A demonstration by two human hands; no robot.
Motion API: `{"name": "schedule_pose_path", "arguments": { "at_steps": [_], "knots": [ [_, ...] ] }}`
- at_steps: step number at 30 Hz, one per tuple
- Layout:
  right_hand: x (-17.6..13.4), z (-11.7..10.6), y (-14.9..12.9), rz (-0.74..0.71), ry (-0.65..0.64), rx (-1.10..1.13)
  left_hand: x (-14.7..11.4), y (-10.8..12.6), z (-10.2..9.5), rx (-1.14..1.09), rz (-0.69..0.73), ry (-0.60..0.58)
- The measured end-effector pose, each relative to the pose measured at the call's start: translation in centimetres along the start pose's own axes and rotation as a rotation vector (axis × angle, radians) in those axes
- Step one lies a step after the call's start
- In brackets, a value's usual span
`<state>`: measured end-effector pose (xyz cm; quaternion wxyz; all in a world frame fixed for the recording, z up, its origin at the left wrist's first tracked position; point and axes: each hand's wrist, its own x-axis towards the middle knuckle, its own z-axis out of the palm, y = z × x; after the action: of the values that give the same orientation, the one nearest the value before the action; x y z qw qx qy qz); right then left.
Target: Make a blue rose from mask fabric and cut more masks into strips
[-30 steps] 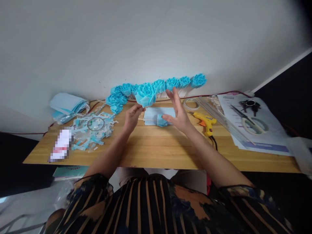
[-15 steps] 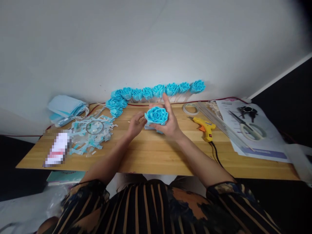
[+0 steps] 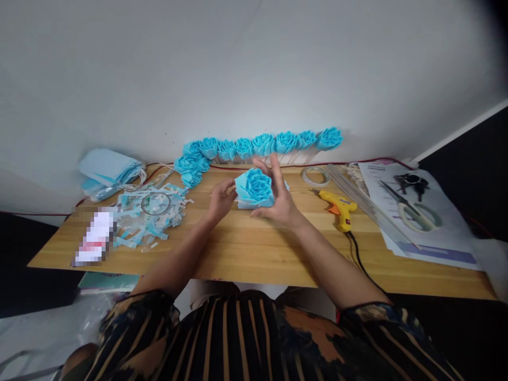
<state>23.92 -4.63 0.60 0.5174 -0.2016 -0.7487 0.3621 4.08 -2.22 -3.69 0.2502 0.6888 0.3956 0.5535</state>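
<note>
A blue handmade rose (image 3: 257,188) with layered petals is between my two hands over the middle of the table, its face turned up toward me. My right hand (image 3: 283,203) cups its right side, thumb in front and fingers spread up behind. The curled fingers of my left hand (image 3: 222,202) meet the rose's left edge, where a flat pale petal sticks out. What those fingertips pinch is partly hidden. Light blue material shows just under the flower; I cannot tell whether it is attached.
Several finished blue roses (image 3: 264,144) on sticks line the wall. On the left are folded light blue masks (image 3: 111,169), scraps (image 3: 159,217) and a blurred-out object (image 3: 94,238). A tape roll (image 3: 316,176), yellow glue gun (image 3: 337,207), its cord, scissors (image 3: 413,211) and paper sheets (image 3: 444,233) lie right.
The rose has tilted, and a flat outer petal now shows on its left side. My right hand has opened wider around it. The view has shifted slightly.
</note>
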Motion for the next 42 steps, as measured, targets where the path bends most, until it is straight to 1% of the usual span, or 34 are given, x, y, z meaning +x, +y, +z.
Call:
{"name": "schedule_pose_path", "arguments": {
  "at_steps": [2, 5, 8, 11, 15, 18, 21, 23, 25, 29, 35, 40, 42],
  "knots": [
    [0.0, 0.0, 0.0, -0.014, -0.008, 0.002, 0.1, 0.2, 0.1, -0.016, 0.001, -0.031],
    [0.0, 0.2, -0.2, -0.020, 0.012, -0.058, 0.1, 0.6, 0.3, -0.030, 0.018, -0.069],
    [0.0, 0.4, -0.6, -0.029, 0.052, -0.132, 0.0, 0.9, 0.5, -0.008, 0.046, -0.087],
    [-0.1, 0.6, -0.9, -0.045, 0.076, -0.178, -0.2, 1.1, 0.4, 0.030, 0.025, -0.098],
    [-0.6, 1.0, -1.1, -0.026, 0.094, -0.231, -0.4, 1.5, 0.3, -0.002, 0.023, -0.114],
    [-0.8, 1.2, -1.0, -0.086, 0.117, -0.223, -0.3, 1.7, 0.3, -0.027, 0.046, -0.125],
    [-0.7, 1.2, -0.7, -0.153, 0.110, -0.148, 0.0, 1.6, 0.2, -0.032, 0.070, -0.110],
    [-0.5, 1.1, -0.6, -0.136, 0.094, -0.117, 0.2, 1.4, 0.1, -0.024, 0.089, -0.082],
    [-0.4, 1.0, -0.4, -0.079, 0.074, -0.112, 0.4, 1.3, -0.1, -0.007, 0.100, -0.063],
    [-0.3, 1.0, 0.1, 0.009, 0.069, -0.080, 0.5, 1.0, -0.4, 0.009, 0.089, -0.078],
    [-0.3, 1.1, -0.4, -0.007, 0.096, -0.049, 0.3, 0.9, -0.2, 0.042, 0.072, -0.086],
    [-0.6, 1.1, -1.2, 0.008, 0.107, -0.166, 0.1, 1.3, 0.1, 0.012, 0.094, -0.134],
    [-0.6, 1.1, -1.3, -0.014, 0.117, -0.227, 0.0, 1.4, 0.1, 0.000, 0.096, -0.138]
  ]
}}
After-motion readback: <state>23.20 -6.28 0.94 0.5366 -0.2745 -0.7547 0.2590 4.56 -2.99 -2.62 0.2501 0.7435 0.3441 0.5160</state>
